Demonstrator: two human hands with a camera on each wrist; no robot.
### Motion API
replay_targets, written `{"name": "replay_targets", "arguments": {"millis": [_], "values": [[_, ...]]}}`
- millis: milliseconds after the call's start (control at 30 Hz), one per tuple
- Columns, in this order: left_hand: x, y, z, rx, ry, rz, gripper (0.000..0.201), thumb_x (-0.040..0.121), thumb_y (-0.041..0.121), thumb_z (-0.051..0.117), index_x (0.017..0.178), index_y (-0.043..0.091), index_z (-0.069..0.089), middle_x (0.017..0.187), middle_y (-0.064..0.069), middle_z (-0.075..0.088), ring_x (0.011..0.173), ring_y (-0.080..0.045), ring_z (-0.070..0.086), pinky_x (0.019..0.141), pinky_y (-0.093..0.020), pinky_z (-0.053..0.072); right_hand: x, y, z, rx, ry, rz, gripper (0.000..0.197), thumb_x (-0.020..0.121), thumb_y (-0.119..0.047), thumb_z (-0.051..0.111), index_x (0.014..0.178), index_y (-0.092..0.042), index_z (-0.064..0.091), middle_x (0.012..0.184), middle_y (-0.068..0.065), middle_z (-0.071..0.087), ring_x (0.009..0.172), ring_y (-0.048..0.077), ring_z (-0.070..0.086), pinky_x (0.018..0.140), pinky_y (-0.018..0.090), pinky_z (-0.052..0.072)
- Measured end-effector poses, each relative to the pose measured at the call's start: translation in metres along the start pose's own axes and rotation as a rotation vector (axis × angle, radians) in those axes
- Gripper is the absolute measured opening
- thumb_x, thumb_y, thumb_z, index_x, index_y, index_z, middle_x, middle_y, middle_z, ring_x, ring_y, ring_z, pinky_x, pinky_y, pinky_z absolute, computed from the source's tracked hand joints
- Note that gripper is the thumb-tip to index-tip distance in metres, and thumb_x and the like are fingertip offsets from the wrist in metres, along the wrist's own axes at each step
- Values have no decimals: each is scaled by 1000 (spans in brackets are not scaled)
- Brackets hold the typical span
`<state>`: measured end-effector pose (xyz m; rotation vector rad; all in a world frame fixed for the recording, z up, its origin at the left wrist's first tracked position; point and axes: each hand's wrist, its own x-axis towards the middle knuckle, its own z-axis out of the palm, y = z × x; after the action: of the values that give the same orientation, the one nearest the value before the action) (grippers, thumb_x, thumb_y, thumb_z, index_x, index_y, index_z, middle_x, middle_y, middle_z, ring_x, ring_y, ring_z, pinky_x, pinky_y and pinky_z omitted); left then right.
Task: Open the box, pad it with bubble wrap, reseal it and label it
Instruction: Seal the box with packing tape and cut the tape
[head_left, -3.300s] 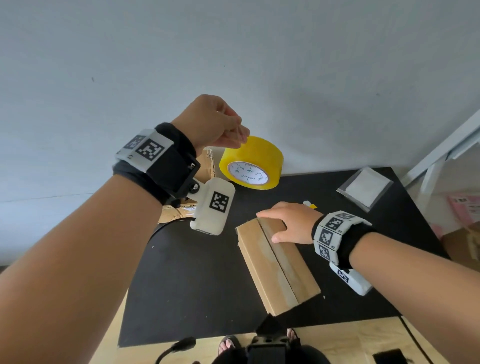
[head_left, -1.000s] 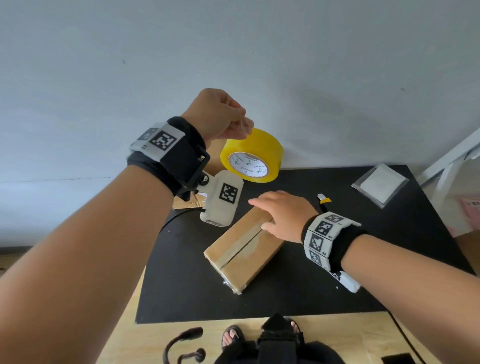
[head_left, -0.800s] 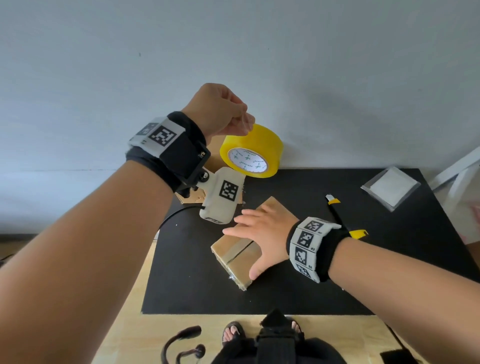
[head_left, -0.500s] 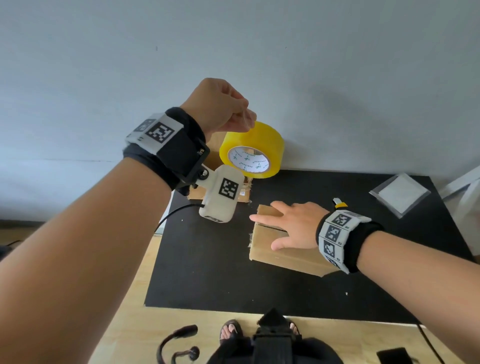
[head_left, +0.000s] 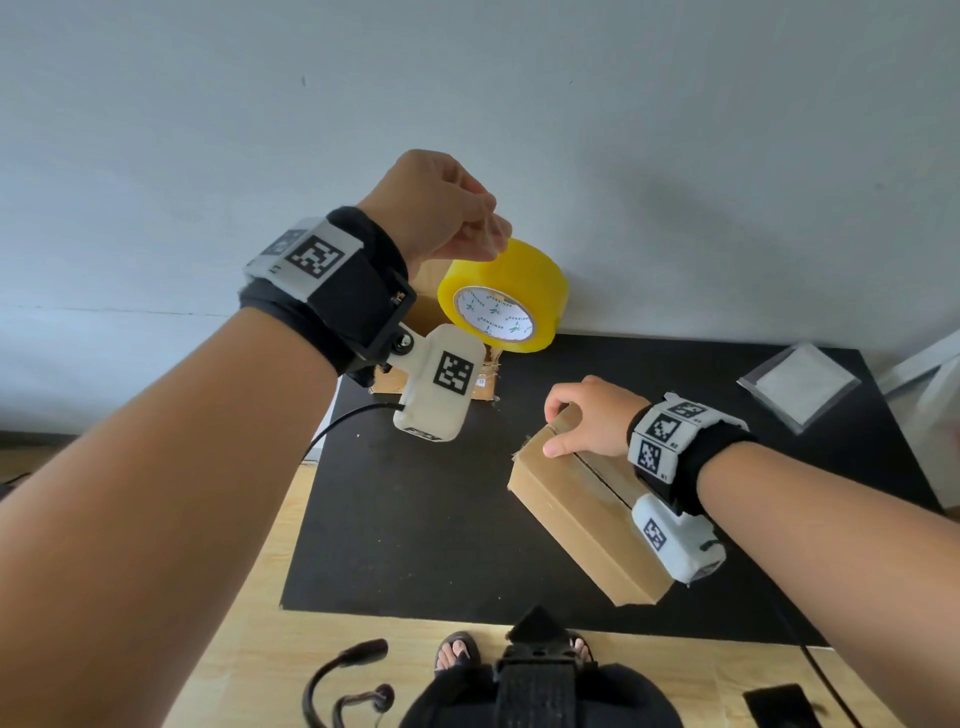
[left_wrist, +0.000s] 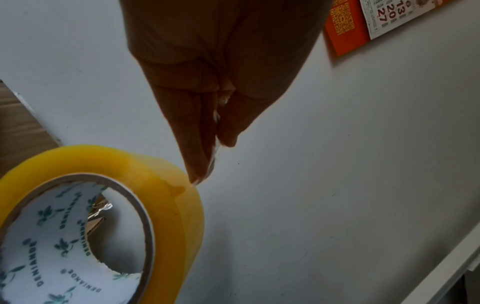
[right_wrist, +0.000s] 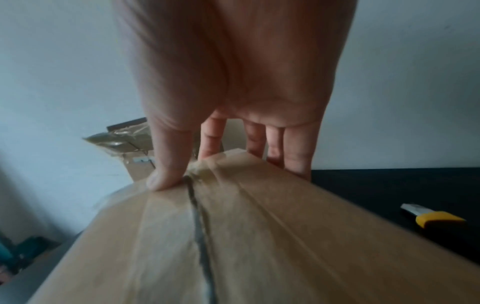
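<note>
A brown cardboard box (head_left: 576, 504) lies on the black mat (head_left: 410, 519), its flaps closed with a dark centre seam (right_wrist: 200, 232). My right hand (head_left: 587, 421) grips the box's far end, thumb (right_wrist: 166, 172) on top and fingers (right_wrist: 296, 152) curled over the end. My left hand (head_left: 441, 208) is raised near the wall and pinches the free clear end of a yellow tape roll (head_left: 498, 296), which hangs below it. In the left wrist view the fingertips (left_wrist: 200, 164) pinch the tape film just above the roll (left_wrist: 166, 185).
A second opened cardboard box (head_left: 436, 332) stands at the back by the wall behind the roll. A clear packet with white padding (head_left: 800, 387) lies back right. A yellow-handled utility knife (right_wrist: 431, 216) rests right of the box. Cables and my feet are by the front edge.
My right hand has turned the box round on the mat and shifted from lying flat on top to gripping its far end. The left hand kept the tape roll aloft.
</note>
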<state>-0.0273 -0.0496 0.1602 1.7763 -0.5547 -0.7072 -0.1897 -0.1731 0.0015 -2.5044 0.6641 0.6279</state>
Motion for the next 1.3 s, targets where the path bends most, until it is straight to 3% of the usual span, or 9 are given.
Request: {"name": "replay_targets", "arguments": {"millis": [267,500,567,667,833,1000,1100,1200,1300], "values": [[3,0,6,2,-19,0,16,95,4,55,79,7,54,94,-18,72,83,-22,74,85,-39,58,5,15,-8,181,51,-26,15,77,-30,75,92,-29,70,97,-8,66,93,11,61,77,25,44],[6,0,17,6,-39,1,16,95,3,55,79,7,54,95,-19,72,83,-23,73,85,-40,58,-3,32,-12,239,85,-79,28,86,-14,66,112,-25,71,113,-6,69,104,6,61,87,19,41],[6,0,21,18,-47,4,16,95,4,55,79,7,55,94,-18,72,83,-24,74,84,-40,58,-3,38,-14,268,110,-32,40,86,-12,65,124,-25,63,119,-2,67,106,11,62,89,23,47],[7,2,29,41,-64,10,16,94,5,56,79,7,55,93,-17,73,84,-25,73,84,-40,58,-5,43,-20,272,205,41,78,77,-27,75,144,-30,36,127,-2,60,100,13,63,89,30,50],[4,6,51,12,-151,13,15,94,3,55,80,7,54,92,-18,73,84,-24,74,80,-37,59,-17,38,-35,418,432,-27,108,66,-38,84,149,-30,16,141,-5,45,116,15,56,90,32,46],[-3,1,66,-118,-243,-8,16,96,1,52,80,5,53,93,-20,73,83,-22,73,72,-30,61,-30,37,-42,540,552,-57,61,69,-27,82,119,-17,49,108,0,62,96,18,60,82,31,50],[-8,-9,67,-147,-187,-19,17,95,3,53,79,7,52,97,-20,72,86,-26,72,71,-30,61,-37,47,-51,495,585,-3,39,71,-17,75,99,-15,48,84,0,55,77,20,53,61,26,42],[-15,-32,70,-35,-24,-33,20,91,4,60,74,12,53,95,-21,67,85,-27,65,78,-39,59,-44,55,-62,497,626,-39,31,73,-14,70,91,-13,45,73,-1,46,64,17,44,55,28,37],[-32,-51,80,-42,50,-121,17,89,9,64,76,14,55,100,-16,65,88,-21,64,62,-27,59,-52,55,-71,364,605,-126,33,73,-14,69,94,-13,44,71,-2,46,63,17,46,52,28,36]]}}
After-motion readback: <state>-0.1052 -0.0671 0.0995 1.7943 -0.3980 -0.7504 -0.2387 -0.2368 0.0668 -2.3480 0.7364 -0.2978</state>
